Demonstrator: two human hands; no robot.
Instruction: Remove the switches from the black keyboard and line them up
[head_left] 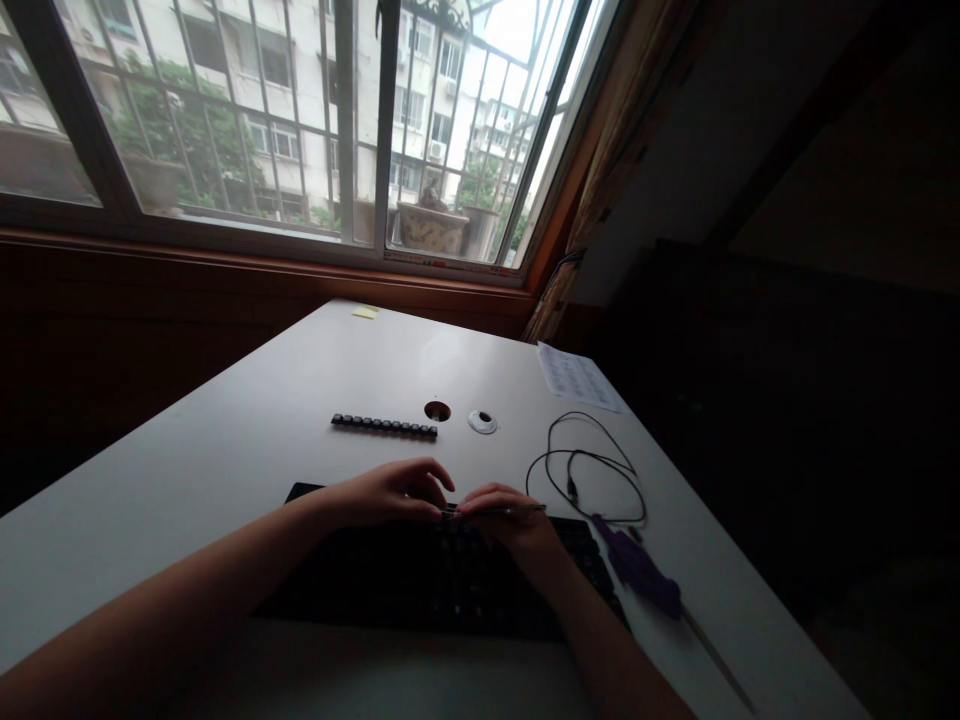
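Note:
A black keyboard (pixel 397 580) lies across the near part of the white table, mostly in shadow under my forearms. My left hand (pixel 390 492) is over its far edge, forefinger lifted and curved. The left thumb and another fingertip come close together at a small thing I cannot make out. My right hand (pixel 517 525) is closed on a thin metal tool (pixel 525 508), held almost level; its kind is unclear. The tool's left end meets the left fingertips above the keyboard's top row. Beyond the hands lies a row of black keycaps (pixel 384 426) in a line.
On the table are a round hole (pixel 437 411), a white ring-shaped cover (pixel 483 422), a coiled black cable (pixel 570 455), a printed sheet (pixel 577 377) and yellow sticky notes (pixel 366 312). A purple object with a long thin shaft (pixel 645 575) lies near the right edge.

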